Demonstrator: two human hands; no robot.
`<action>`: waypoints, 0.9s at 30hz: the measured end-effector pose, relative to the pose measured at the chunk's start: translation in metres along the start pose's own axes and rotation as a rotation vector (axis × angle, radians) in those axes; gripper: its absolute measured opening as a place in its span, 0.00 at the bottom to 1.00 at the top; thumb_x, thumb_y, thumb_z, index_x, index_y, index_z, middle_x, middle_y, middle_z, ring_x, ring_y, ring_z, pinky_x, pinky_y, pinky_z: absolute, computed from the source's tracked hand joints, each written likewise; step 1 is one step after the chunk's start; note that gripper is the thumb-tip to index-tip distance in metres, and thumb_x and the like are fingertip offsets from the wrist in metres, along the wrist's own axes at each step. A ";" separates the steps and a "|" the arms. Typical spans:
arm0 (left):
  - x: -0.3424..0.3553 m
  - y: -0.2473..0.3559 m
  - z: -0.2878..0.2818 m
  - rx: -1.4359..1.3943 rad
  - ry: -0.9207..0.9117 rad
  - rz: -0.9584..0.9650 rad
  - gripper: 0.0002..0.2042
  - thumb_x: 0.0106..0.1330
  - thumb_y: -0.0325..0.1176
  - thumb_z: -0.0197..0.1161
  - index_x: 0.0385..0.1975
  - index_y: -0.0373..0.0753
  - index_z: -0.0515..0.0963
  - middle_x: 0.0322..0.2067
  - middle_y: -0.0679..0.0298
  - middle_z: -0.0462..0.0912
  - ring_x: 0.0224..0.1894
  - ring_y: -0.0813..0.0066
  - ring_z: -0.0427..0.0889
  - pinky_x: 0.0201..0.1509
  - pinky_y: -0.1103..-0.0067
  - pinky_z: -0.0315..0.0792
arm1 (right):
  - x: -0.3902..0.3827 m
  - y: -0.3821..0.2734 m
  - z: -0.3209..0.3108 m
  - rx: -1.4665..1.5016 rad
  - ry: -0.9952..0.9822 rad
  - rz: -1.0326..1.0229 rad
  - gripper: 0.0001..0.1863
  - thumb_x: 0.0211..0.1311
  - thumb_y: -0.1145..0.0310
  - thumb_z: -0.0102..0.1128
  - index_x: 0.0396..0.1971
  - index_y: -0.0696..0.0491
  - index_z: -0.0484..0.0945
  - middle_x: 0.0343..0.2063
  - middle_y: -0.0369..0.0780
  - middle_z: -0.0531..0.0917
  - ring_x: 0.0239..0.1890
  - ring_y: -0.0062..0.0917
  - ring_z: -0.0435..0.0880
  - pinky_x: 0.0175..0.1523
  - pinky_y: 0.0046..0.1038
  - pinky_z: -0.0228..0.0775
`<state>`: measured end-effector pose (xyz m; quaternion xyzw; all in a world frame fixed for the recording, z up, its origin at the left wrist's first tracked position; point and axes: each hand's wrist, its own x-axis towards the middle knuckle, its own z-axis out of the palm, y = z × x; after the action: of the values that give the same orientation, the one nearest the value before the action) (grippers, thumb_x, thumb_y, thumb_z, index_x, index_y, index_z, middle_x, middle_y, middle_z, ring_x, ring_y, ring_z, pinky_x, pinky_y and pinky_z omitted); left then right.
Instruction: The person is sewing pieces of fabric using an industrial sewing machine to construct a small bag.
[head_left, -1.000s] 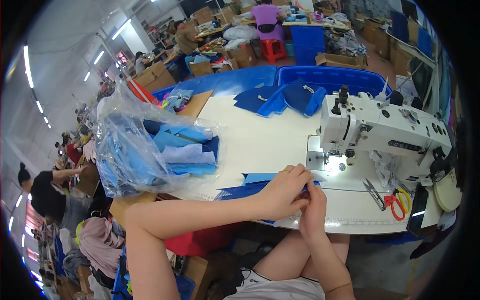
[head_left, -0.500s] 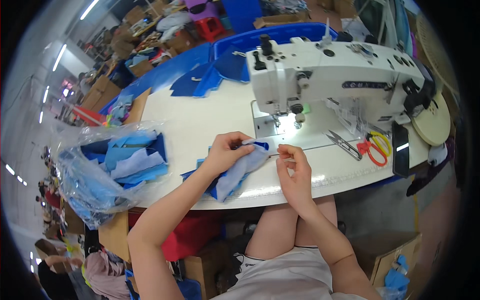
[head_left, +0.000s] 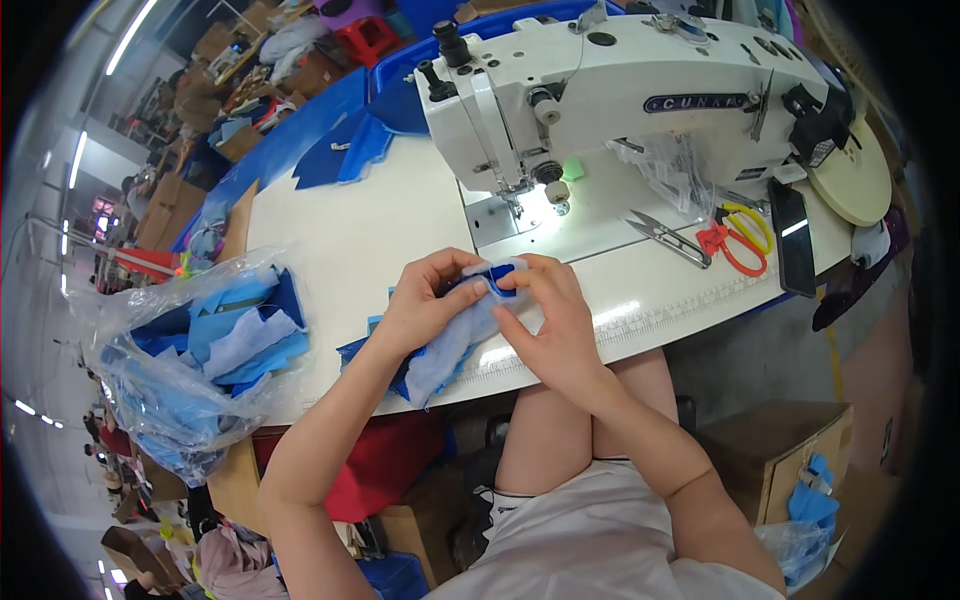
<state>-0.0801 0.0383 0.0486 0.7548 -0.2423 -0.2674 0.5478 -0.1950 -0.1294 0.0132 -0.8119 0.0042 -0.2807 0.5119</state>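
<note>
I have the pale and blue cloth (head_left: 440, 352) over the near edge of the white counter (head_left: 330, 230), in front of the sewing machine (head_left: 620, 85). My left hand (head_left: 428, 303) has its grip pinched on the cloth's upper end; my right hand (head_left: 553, 330) is at that same end, fingers bent against it, though I cannot tell whether its grip is closed. To the right I see metal snips (head_left: 672, 240), red-handled scissors (head_left: 713, 238) and a dark phone (head_left: 793, 245); to the left sits a clear plastic bag (head_left: 180, 430) with blue fabric pieces (head_left: 240, 345) in it
</note>
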 end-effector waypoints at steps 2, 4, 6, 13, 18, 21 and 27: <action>-0.003 0.009 0.004 0.032 -0.001 0.033 0.17 0.65 0.30 0.71 0.52 0.36 0.78 0.42 0.65 0.84 0.45 0.80 0.79 0.53 0.82 0.72 | 0.000 0.003 0.002 -0.011 0.012 0.012 0.13 0.57 0.71 0.67 0.43 0.53 0.80 0.51 0.43 0.78 0.52 0.40 0.77 0.52 0.35 0.73; -0.010 0.018 0.009 0.259 0.021 0.185 0.28 0.61 0.38 0.75 0.59 0.39 0.72 0.57 0.57 0.77 0.57 0.69 0.76 0.61 0.74 0.70 | -0.001 0.007 0.004 -0.022 0.023 0.022 0.12 0.57 0.70 0.67 0.42 0.54 0.81 0.50 0.43 0.78 0.51 0.40 0.77 0.52 0.35 0.73; -0.024 0.037 0.016 0.664 0.076 0.252 0.37 0.52 0.46 0.80 0.61 0.42 0.70 0.65 0.51 0.65 0.66 0.52 0.66 0.68 0.64 0.61 | -0.002 0.012 0.002 0.032 -0.019 0.063 0.11 0.58 0.71 0.67 0.40 0.55 0.82 0.48 0.43 0.79 0.49 0.40 0.79 0.51 0.35 0.73; -0.069 0.059 0.026 0.845 0.060 0.167 0.23 0.50 0.29 0.76 0.47 0.38 0.75 0.46 0.57 0.73 0.52 0.54 0.72 0.57 0.67 0.63 | -0.003 0.013 0.000 0.134 0.016 0.136 0.11 0.56 0.72 0.68 0.39 0.57 0.83 0.46 0.43 0.80 0.48 0.39 0.79 0.48 0.35 0.75; -0.082 0.037 0.017 0.519 0.150 0.183 0.11 0.58 0.19 0.63 0.40 0.33 0.73 0.56 0.52 0.79 0.59 0.60 0.78 0.63 0.71 0.68 | -0.004 0.015 0.002 0.071 0.011 -0.019 0.11 0.56 0.73 0.69 0.38 0.58 0.82 0.46 0.42 0.79 0.47 0.37 0.79 0.44 0.32 0.76; -0.075 0.029 0.009 0.020 0.133 0.059 0.06 0.63 0.17 0.56 0.36 0.36 0.70 0.54 0.53 0.83 0.54 0.74 0.80 0.58 0.77 0.70 | -0.002 0.011 -0.002 0.101 -0.039 0.000 0.11 0.57 0.73 0.69 0.39 0.60 0.81 0.45 0.42 0.80 0.44 0.35 0.81 0.43 0.31 0.77; -0.038 0.015 0.018 0.292 0.322 -0.060 0.09 0.61 0.21 0.49 0.40 0.34 0.73 0.24 0.65 0.74 0.26 0.83 0.68 0.29 0.81 0.63 | -0.002 0.008 0.000 0.370 -0.113 0.128 0.12 0.60 0.72 0.68 0.40 0.64 0.79 0.46 0.44 0.81 0.36 0.33 0.86 0.40 0.28 0.81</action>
<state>-0.1216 0.0464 0.0639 0.8660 -0.1653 -0.1215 0.4561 -0.1944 -0.1327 0.0061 -0.7167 -0.0247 -0.1976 0.6684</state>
